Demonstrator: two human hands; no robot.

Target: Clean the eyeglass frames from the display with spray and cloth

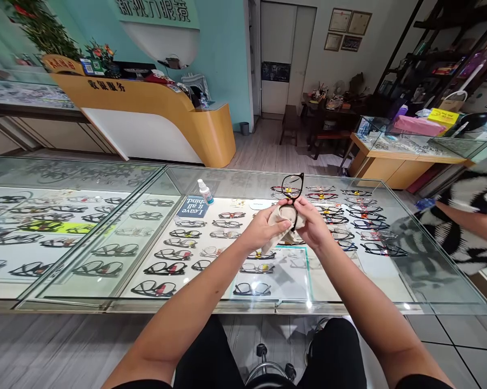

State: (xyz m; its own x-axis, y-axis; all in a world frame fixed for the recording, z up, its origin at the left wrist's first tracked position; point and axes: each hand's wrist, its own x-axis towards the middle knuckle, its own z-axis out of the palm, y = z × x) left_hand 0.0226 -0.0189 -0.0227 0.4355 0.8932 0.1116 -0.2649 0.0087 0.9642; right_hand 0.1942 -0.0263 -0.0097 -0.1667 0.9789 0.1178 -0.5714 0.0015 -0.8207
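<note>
Centre frame, above the glass tabletop (393, 259): left hand (263, 228) fingers are pinching a beige cloth (279, 220) around one lens of black glasses (292, 186); right hand (315, 226) fingers are gripping the frame. Light rubbing while steadying the frame probably suits best.

Two hands, left hand (263, 229) and right hand (314, 224); one pair of black glasses (292, 186); one cloth (281, 221); one spray bottle (205, 192) on the desk (389, 270); four framed certificates (339, 20); display frames (154, 289) too many to count

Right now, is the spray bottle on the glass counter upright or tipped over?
Upright: the spray bottle stands on its base, cap uppermost.
</note>
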